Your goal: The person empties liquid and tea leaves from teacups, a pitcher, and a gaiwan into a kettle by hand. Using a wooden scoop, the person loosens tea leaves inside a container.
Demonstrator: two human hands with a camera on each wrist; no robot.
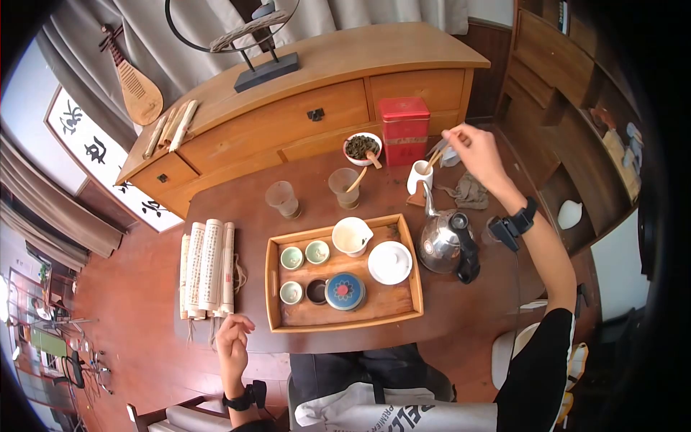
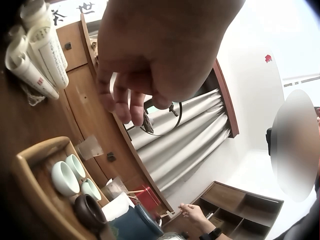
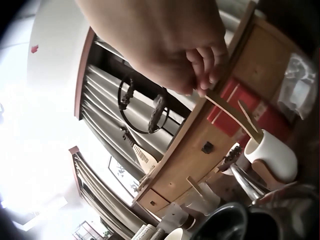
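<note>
My right hand (image 1: 479, 155) reaches over the white tool holder (image 1: 419, 178), its bent fingertips right by the upper end of a wooden tea tool (image 3: 230, 112). A second slim tool stands in the same holder, and in the left wrist view a small gap shows between fingers and wood. Nearer me, my left hand (image 1: 234, 340) hovers at the table's front left edge, fingers loosely curled around nothing. It is closest to the rolled bamboo scrolls (image 1: 209, 266). Beside the holder stand the red tea tin (image 1: 404, 133) and a bowl of tea leaves (image 1: 362, 148) with a wooden scoop.
A wooden tray (image 1: 345, 325) bears green cups (image 1: 291, 258), a dark cup, a blue-lidded pot (image 1: 345, 291), a white pitcher (image 1: 351, 236) and a white lidded bowl (image 1: 390, 263). A steel kettle (image 1: 443, 245) is right of it. Two glasses (image 1: 282, 198) stand behind; a cloth (image 1: 469, 193) lies right.
</note>
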